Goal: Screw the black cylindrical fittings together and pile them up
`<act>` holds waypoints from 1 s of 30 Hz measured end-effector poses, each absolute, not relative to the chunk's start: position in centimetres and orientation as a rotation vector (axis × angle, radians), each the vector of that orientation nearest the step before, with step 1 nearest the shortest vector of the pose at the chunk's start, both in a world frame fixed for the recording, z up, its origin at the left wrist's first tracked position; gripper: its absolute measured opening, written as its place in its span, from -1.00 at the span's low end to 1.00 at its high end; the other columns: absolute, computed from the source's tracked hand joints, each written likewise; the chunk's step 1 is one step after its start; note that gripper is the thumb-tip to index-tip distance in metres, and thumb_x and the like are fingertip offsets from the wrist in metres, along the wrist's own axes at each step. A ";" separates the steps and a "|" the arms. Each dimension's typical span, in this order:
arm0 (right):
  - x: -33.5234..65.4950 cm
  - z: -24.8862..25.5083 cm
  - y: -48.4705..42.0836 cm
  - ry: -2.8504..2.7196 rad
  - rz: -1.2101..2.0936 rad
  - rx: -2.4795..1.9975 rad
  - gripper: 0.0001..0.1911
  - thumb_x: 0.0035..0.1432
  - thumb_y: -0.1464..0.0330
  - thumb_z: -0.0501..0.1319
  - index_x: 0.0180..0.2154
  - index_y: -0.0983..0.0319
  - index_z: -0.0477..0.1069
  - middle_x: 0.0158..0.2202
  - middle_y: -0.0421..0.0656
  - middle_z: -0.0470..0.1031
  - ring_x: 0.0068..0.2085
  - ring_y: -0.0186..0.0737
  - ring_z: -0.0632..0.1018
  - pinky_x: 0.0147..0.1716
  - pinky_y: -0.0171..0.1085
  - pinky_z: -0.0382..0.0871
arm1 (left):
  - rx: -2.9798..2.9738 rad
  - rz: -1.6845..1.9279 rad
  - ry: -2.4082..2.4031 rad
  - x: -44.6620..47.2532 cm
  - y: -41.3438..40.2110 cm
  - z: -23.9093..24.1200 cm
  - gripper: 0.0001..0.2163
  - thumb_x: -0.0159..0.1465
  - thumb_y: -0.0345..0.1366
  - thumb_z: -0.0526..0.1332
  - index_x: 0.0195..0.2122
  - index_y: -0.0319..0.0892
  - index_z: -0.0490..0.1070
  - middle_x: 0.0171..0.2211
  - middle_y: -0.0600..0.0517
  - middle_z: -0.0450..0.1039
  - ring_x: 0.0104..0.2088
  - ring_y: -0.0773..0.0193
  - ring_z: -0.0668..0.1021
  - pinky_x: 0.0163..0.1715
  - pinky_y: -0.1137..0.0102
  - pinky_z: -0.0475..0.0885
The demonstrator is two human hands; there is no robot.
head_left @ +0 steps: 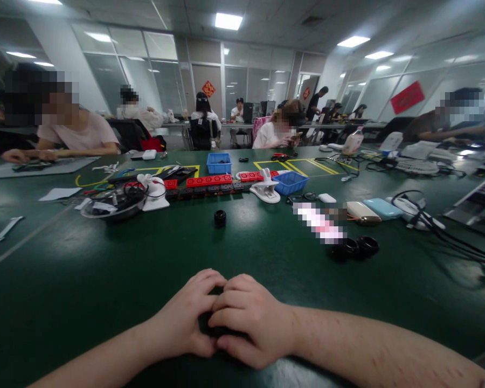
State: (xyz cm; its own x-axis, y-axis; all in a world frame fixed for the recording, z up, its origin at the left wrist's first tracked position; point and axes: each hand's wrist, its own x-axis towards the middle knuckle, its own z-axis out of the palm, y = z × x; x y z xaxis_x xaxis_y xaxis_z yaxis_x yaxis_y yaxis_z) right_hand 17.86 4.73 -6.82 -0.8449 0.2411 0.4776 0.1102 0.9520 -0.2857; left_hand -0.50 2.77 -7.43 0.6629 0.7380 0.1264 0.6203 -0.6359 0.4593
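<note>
My left hand [188, 315] and my right hand [248, 318] rest together on the green table [105, 269] near its front edge, fingers curled and pressed against each other. A small dark object [207, 323] shows between them; both hands are closed round it and I cannot make out what it is. A small black cylinder [220, 217] stands alone on the table beyond my hands. Two black rings [358, 247] lie to the right.
Red and black blocks [208, 183] line the table's middle beside white clamps [265, 189], two blue bins [290, 182] and a metal bowl [113, 207]. Phones and cables [424, 218] lie at the right. Several people sit at the far sides.
</note>
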 end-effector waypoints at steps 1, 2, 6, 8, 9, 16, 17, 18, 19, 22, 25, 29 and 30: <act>17.9 -6.7 4.7 -2.581 0.349 -0.216 -0.79 0.08 0.31 0.05 -0.28 0.25 0.36 -0.31 -0.15 0.45 -0.23 -0.22 0.37 -0.19 -0.18 0.21 | 2.499 0.428 1.050 -0.5 2.9 -7.4 -0.69 -0.21 -0.40 0.32 -0.37 -0.05 0.48 -0.07 0.06 0.29 0.00 0.01 0.31 0.09 0.13 0.12; 17.9 -6.7 4.7 -2.583 0.362 -0.183 -0.80 0.06 0.34 0.03 -0.29 0.24 0.36 -0.31 -0.17 0.46 -0.23 -0.23 0.37 -0.17 -0.17 0.20 | 2.494 0.431 1.045 -0.6 3.0 -7.4 -0.71 -0.19 -0.40 0.31 -0.37 -0.04 0.48 -0.08 0.07 0.29 0.00 0.02 0.30 0.09 0.15 0.13; 17.8 -6.8 4.8 -2.550 0.384 -0.046 -0.78 -0.09 0.40 0.01 -0.36 0.23 0.36 -0.32 -0.22 0.48 -0.21 -0.24 0.37 -0.10 -0.17 0.18 | 2.479 0.413 1.035 -0.6 3.0 -7.4 -0.68 -0.13 -0.30 0.33 -0.28 -0.01 0.47 -0.03 0.07 0.25 0.03 -0.01 0.28 0.09 0.15 0.14; 17.8 -7.0 4.8 -2.504 0.373 -0.014 -0.78 -0.12 0.40 0.00 -0.39 0.23 0.35 -0.34 -0.22 0.49 -0.21 -0.25 0.36 -0.09 -0.17 0.17 | 2.477 0.385 1.022 -0.7 3.0 -7.3 -0.62 -0.13 -0.28 0.34 -0.21 0.01 0.45 -0.02 0.04 0.26 0.04 0.00 0.28 0.12 0.09 0.07; 17.8 -7.0 4.7 -2.479 0.366 -0.010 -0.77 -0.11 0.40 -0.01 -0.38 0.23 0.36 -0.34 -0.22 0.49 -0.21 -0.25 0.37 -0.08 -0.17 0.17 | 2.477 0.377 1.020 -0.8 3.1 -7.2 -0.57 -0.12 -0.28 0.34 -0.16 0.02 0.43 -0.02 0.03 0.27 0.04 0.01 0.29 0.14 0.05 0.01; 18.2 -6.1 4.2 -2.334 0.293 -0.207 -0.59 0.16 0.13 -0.03 -0.12 0.30 0.30 -0.17 -0.06 0.43 -0.09 -0.19 0.36 -0.11 -0.15 0.18 | 2.507 0.451 1.146 -1.4 2.0 -8.5 -0.04 -0.18 0.09 0.34 0.19 -0.13 -0.08 0.17 -0.18 0.05 0.17 -0.12 0.13 0.12 -0.15 -0.18; 18.2 -6.0 4.2 -2.319 0.284 -0.248 -0.55 0.17 0.10 -0.04 -0.11 0.32 0.28 -0.18 -0.04 0.42 -0.12 -0.19 0.37 -0.14 -0.16 0.19 | 2.529 0.506 1.206 -1.4 1.7 -9.0 -0.04 -0.19 0.12 0.33 0.17 -0.14 -0.06 0.14 -0.20 0.09 0.16 -0.13 0.15 0.12 -0.16 -0.17; 18.2 -6.0 4.1 -2.305 0.276 -0.282 -0.52 0.17 0.07 -0.06 -0.11 0.32 0.28 -0.19 -0.04 0.42 -0.15 -0.18 0.38 -0.17 -0.16 0.20 | 2.543 0.569 1.276 -1.2 1.3 -9.4 -0.06 -0.21 0.15 0.32 0.14 -0.15 -0.02 0.11 -0.20 0.14 0.13 -0.14 0.18 0.12 -0.17 -0.17; 18.1 -6.0 4.1 -2.294 0.268 -0.313 -0.49 0.17 0.04 -0.07 -0.12 0.33 0.28 -0.20 -0.04 0.42 -0.18 -0.19 0.38 -0.19 -0.16 0.20 | 2.549 0.621 1.338 -1.0 0.9 -9.7 -0.08 -0.23 0.18 0.31 0.10 -0.16 0.02 0.06 -0.20 0.20 0.10 -0.15 0.23 0.11 -0.18 -0.15; 17.8 -6.4 4.0 -2.278 0.238 -0.386 -0.42 0.13 -0.04 -0.08 -0.17 0.33 0.31 -0.26 -0.05 0.43 -0.26 -0.19 0.38 -0.26 -0.17 0.19 | 2.556 0.682 1.445 0.0 0.3 -10.1 -0.20 -0.19 0.16 0.29 0.01 -0.20 0.14 -0.07 -0.17 0.30 0.00 -0.14 0.32 0.09 -0.19 -0.08; 17.5 -6.7 3.9 -2.303 0.174 -0.436 -0.40 0.10 -0.08 -0.07 -0.23 0.32 0.35 -0.31 -0.07 0.42 -0.31 -0.20 0.37 -0.30 -0.17 0.17 | 2.561 0.639 1.507 0.7 0.2 -9.6 -0.50 -0.05 -0.05 0.26 -0.12 -0.19 0.26 -0.15 -0.11 0.34 -0.06 -0.06 0.36 0.09 -0.14 -0.03; 17.5 -7.0 3.8 -2.390 0.123 -0.478 -0.44 0.16 -0.02 -0.12 -0.31 0.31 0.38 -0.34 -0.07 0.42 -0.34 -0.21 0.36 -0.34 -0.18 0.16 | 2.555 0.584 1.516 1.0 0.5 -8.7 -0.61 -0.05 -0.12 0.24 -0.21 -0.17 0.32 -0.21 -0.07 0.34 -0.11 0.00 0.38 0.10 -0.10 -0.04; 17.5 -7.0 3.8 -2.412 0.122 -0.479 -0.45 0.18 0.00 -0.12 -0.33 0.31 0.38 -0.34 -0.07 0.42 -0.35 -0.21 0.36 -0.35 -0.18 0.16 | 2.548 0.584 1.512 1.0 0.5 -8.6 -0.61 -0.06 -0.13 0.25 -0.21 -0.16 0.32 -0.22 -0.06 0.34 -0.11 0.01 0.38 0.10 -0.09 -0.04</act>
